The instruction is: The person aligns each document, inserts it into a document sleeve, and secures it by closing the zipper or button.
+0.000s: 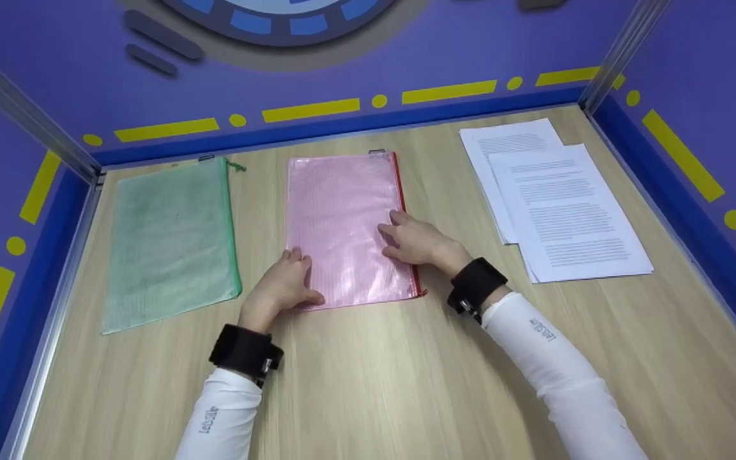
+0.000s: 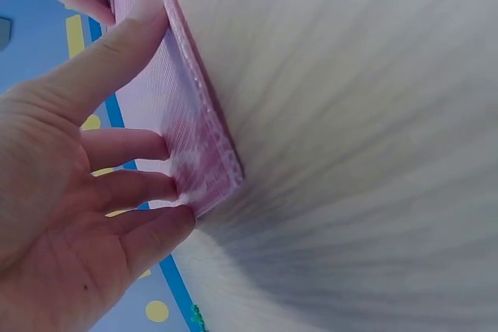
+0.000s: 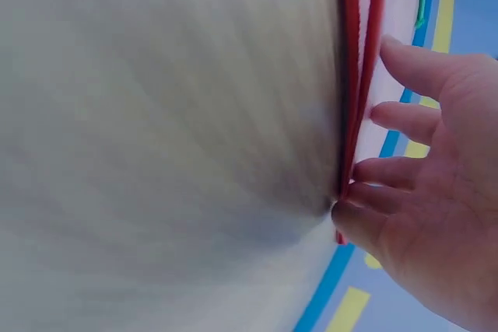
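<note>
A pink zip pouch (image 1: 342,217) with a red zipper (image 1: 400,185) along its right side lies flat on the table. My left hand (image 1: 282,281) touches its near left corner, thumb on the near edge and fingers along the left edge. On the zipper side, my right hand (image 1: 420,241) rests its spread fingertips on the pouch. In the left wrist view, the thumb and fingers of the left hand (image 2: 93,161) are extended against the pink pouch (image 2: 198,145). The right wrist view shows the right hand (image 3: 436,145) with loosely spread fingers beside the red zipper (image 3: 366,60).
A green zip pouch (image 1: 173,243) lies to the left on the wooden table (image 1: 368,383). Two overlapping stacks of printed paper (image 1: 572,217) lie at the right. Blue-purple panels (image 1: 317,76) with yellow marks wall in the table at the back and sides.
</note>
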`<state>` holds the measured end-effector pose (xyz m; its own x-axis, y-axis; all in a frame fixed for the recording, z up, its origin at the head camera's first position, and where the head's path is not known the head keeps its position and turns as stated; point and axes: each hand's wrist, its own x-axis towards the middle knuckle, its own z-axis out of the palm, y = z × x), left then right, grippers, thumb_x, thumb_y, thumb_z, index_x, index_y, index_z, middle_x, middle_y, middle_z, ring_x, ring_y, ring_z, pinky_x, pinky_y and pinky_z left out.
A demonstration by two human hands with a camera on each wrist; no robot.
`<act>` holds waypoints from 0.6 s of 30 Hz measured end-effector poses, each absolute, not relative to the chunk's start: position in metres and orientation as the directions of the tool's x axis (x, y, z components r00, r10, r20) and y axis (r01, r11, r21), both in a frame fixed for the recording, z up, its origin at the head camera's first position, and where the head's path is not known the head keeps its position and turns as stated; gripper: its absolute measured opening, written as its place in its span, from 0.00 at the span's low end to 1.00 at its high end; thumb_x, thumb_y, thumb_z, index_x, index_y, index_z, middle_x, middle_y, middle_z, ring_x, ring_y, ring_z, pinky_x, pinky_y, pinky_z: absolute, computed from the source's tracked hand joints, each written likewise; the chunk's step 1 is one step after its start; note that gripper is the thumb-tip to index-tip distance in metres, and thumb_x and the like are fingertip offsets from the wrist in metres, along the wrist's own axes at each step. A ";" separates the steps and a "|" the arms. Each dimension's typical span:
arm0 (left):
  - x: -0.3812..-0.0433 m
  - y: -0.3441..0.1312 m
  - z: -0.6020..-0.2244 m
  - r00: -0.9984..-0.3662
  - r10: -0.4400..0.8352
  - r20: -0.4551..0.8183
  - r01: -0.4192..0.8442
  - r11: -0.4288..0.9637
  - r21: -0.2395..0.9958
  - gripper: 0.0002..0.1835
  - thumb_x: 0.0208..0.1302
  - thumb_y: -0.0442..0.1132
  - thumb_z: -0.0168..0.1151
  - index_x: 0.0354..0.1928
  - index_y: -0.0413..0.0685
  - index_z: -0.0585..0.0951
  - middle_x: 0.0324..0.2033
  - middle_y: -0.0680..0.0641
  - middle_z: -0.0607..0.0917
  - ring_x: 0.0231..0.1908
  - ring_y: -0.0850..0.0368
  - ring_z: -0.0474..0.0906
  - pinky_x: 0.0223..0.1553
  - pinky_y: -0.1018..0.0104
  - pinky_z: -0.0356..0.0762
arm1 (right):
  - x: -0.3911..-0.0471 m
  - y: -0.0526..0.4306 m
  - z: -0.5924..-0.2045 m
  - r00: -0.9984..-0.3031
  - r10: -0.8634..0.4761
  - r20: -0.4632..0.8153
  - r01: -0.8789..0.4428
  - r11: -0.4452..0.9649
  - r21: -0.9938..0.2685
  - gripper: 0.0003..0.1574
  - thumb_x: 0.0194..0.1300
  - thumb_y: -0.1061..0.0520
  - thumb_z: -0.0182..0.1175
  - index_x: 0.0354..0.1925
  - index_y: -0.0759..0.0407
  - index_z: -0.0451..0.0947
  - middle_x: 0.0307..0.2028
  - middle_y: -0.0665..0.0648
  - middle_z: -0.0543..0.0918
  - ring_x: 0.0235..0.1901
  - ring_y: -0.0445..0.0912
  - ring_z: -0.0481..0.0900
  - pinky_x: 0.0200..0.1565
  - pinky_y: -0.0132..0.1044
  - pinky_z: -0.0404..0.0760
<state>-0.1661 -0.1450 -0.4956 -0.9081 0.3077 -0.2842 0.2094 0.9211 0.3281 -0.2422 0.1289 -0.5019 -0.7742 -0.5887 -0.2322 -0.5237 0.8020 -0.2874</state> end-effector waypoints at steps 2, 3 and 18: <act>-0.166 -0.145 -0.495 -0.910 0.307 -0.280 0.212 0.922 0.323 0.44 0.49 0.52 0.77 0.62 0.29 0.73 0.67 0.28 0.69 0.70 0.30 0.63 0.69 0.45 0.67 | -0.236 0.128 -0.499 -0.763 -0.597 -0.249 -0.532 0.798 -0.282 0.35 0.72 0.47 0.56 0.70 0.61 0.67 0.72 0.74 0.61 0.75 0.64 0.58 0.72 0.54 0.66; -0.167 -0.144 -0.495 -0.910 0.308 -0.277 0.215 0.923 0.320 0.44 0.49 0.53 0.77 0.61 0.29 0.74 0.66 0.28 0.70 0.69 0.30 0.64 0.68 0.45 0.68 | -0.233 0.128 -0.498 -0.756 -0.601 -0.258 -0.537 0.796 -0.280 0.35 0.71 0.47 0.56 0.70 0.61 0.67 0.72 0.74 0.61 0.74 0.63 0.59 0.71 0.54 0.67; -0.165 -0.147 -0.498 -0.916 0.303 -0.262 0.203 0.916 0.347 0.46 0.51 0.54 0.75 0.64 0.27 0.71 0.69 0.25 0.65 0.71 0.26 0.59 0.70 0.41 0.64 | -0.210 0.161 -0.497 -0.769 -0.603 -0.214 -0.506 0.778 -0.374 0.37 0.70 0.46 0.58 0.70 0.62 0.67 0.72 0.74 0.61 0.72 0.63 0.63 0.71 0.52 0.67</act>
<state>-0.1655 -0.1471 -0.4976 -0.9163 0.3026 -0.2624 0.2029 0.9155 0.3473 -0.2104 0.1613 -0.4970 -0.7690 -0.6025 -0.2137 -0.5055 0.7777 -0.3736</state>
